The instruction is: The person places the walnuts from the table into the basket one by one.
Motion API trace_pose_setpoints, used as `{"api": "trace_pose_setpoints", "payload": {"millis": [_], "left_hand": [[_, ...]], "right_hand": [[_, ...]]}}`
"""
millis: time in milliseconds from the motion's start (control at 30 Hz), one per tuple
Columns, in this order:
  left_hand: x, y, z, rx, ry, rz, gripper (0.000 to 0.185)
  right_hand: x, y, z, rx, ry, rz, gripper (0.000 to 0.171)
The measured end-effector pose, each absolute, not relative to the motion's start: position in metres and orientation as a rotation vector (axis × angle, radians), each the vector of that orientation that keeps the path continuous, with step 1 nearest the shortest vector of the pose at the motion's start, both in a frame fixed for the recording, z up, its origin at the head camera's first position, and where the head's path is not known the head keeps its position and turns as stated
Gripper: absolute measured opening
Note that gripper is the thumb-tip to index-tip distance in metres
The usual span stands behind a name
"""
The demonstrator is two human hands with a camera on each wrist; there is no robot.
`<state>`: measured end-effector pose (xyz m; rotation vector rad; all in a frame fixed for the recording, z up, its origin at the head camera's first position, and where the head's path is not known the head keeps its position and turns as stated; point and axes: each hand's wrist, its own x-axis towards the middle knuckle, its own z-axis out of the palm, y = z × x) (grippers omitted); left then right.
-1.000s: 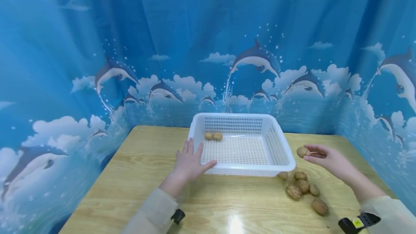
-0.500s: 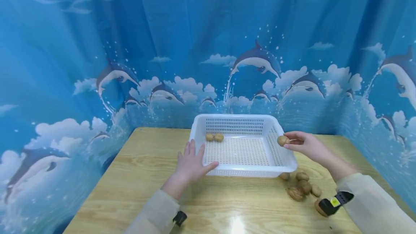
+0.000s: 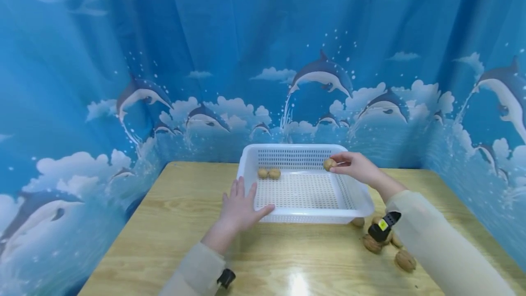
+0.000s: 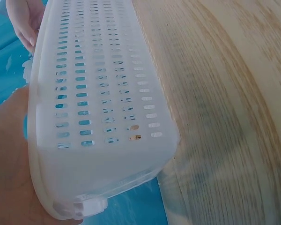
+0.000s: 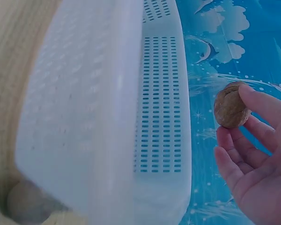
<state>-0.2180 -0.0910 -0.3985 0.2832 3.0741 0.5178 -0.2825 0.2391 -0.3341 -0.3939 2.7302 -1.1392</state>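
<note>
My right hand [image 3: 354, 167] pinches a walnut [image 3: 329, 164] between thumb and fingertips, over the right part of a white plastic basket [image 3: 304, 212]. The right wrist view shows that walnut [image 5: 231, 106] at the ends of the fingers. Two walnuts [image 3: 269, 174] lie side by side at the basket's left end. My left hand [image 3: 240, 207] rests on the near left corner of the rim with its fingers spread. In the left wrist view, part of the left hand [image 4: 9, 154] shows beside the slotted basket wall [image 4: 93, 75].
On the wooden table [image 3: 287, 250], several walnuts [image 3: 406, 260] lie right of the basket, partly hidden by the right wrist strap [image 3: 384, 226]. One walnut [image 3: 358, 222] sits against the basket's near right corner. A blue dolphin curtain [image 3: 230, 58] hangs behind and at both sides.
My right hand has carried the walnut leftward from outside the basket's right side, across the rim and over the inside. The left hand has stayed on the rim.
</note>
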Motion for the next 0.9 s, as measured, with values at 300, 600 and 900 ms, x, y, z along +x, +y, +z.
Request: {"api": "trace_pose_setpoints", "payload": {"millis": [300,600,900], "left_hand": [[-0.218,-0.089,-0.400,0.285,3.082,0.534,0.090],[-0.220,-0.090,-0.400,0.277,3.087,0.526,0.091],[-0.220,-0.091,-0.403,0.287,3.082,0.528,0.097]], "right_hand": [[-0.317,0.220,-0.335,-0.367,2.682,-1.169,0.055],[-0.349,0.200,-0.346,-0.359,2.685,-1.123,0.055],[-0.372,0.184,-0.351,-0.391,2.656,-1.166,0.048]]}}
